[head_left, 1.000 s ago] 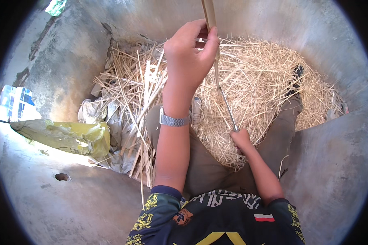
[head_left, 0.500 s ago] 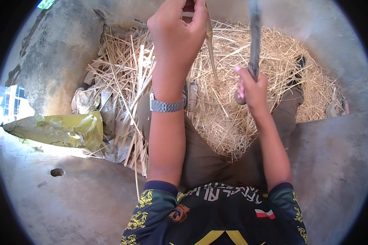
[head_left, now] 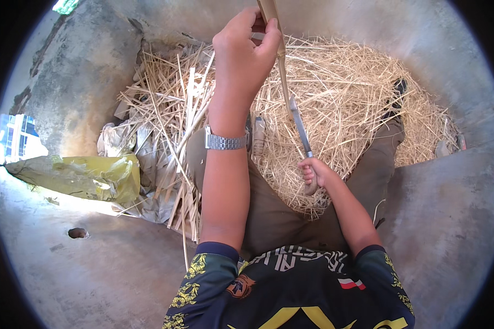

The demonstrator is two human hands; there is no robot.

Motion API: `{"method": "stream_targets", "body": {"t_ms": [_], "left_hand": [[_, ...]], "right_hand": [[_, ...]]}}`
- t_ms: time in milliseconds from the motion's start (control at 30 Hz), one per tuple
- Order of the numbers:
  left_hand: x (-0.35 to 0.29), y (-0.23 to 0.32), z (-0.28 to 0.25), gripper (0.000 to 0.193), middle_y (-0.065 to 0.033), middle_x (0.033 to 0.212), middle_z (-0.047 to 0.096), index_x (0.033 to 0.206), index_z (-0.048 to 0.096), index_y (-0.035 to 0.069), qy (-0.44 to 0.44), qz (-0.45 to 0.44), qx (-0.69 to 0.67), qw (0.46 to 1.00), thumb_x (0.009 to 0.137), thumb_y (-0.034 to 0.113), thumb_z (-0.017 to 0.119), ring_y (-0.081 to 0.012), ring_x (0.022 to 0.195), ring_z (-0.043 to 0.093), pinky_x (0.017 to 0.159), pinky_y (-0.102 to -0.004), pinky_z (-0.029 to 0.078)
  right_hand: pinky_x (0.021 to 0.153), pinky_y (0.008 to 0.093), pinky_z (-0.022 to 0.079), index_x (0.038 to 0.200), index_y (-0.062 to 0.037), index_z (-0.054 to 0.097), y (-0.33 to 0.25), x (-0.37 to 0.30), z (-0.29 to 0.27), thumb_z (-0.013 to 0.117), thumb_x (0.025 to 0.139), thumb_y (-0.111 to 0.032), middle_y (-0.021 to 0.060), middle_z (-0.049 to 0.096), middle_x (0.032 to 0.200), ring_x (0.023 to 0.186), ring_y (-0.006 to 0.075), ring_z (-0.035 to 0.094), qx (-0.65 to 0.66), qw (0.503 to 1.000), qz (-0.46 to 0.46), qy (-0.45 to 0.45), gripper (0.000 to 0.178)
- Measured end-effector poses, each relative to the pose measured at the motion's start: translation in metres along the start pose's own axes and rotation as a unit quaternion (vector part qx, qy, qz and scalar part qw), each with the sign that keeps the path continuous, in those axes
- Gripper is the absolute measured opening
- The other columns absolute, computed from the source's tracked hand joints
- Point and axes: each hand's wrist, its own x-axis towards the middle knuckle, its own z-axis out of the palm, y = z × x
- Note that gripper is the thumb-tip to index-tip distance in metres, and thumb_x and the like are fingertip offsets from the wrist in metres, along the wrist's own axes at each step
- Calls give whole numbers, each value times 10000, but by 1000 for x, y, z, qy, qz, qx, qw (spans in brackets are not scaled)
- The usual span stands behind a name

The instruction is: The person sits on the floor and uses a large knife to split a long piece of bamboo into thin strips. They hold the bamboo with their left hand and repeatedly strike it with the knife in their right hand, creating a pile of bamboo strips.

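Raised at the top of the view, my left hand (head_left: pixel 250 46) pinches a thin bamboo strip (head_left: pixel 281 63) between thumb and fingers. The strip hangs down past the hand, narrowing toward its lower end. My right hand (head_left: pixel 316 173), lower and to the right, is wrapped round the handle of a knife (head_left: pixel 300 127). Its blade points up and slightly left, with the tip close to the strip's lower part; I cannot tell whether they touch. A metal-banded watch (head_left: pixel 225 141) is on my left wrist.
A thick heap of pale shavings (head_left: pixel 346 93) lies between and beyond my legs. Longer split strips (head_left: pixel 167 104) are piled at the left. A yellow sack (head_left: pixel 110 176) lies beside them. Grey concrete walls (head_left: pixel 93 71) surround the spot, and a small hole (head_left: pixel 78 233) shows lower left.
My right hand has come down and toward me, bringing the knife from high up to the strip's lower end. My left hand has shifted slightly down and right, still pinching the strip.
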Motion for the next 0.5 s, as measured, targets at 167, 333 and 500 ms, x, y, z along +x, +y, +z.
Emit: {"method": "stream_targets", "body": {"t_ms": [167,333,500], "left_hand": [[1,2,7,355,-84,725,686,879,676,-28,28,50,-7,998,983,311,673,-153,637,667,552,-265,522],[2,-3,-1,119,-176,836,725,959,686,-36,32,37,39,998,890,60,688,-261,742,738,647,-334,581],[4,2,2,127,-174,835,727,978,682,-39,29,20,16,999,892,55,685,-260,750,742,651,-337,583]], "right_hand": [[405,327,355,703,-86,514,-6,-20,20,692,853,-136,10,483,548,398,125,402,-217,931,-156,247,238],[476,331,348,634,-62,510,-31,-49,62,678,893,-186,4,496,556,479,109,416,-335,787,-422,300,332],[499,325,297,611,-70,481,-41,-49,86,650,924,-206,-23,445,540,513,87,367,-230,766,-534,274,381]]}}
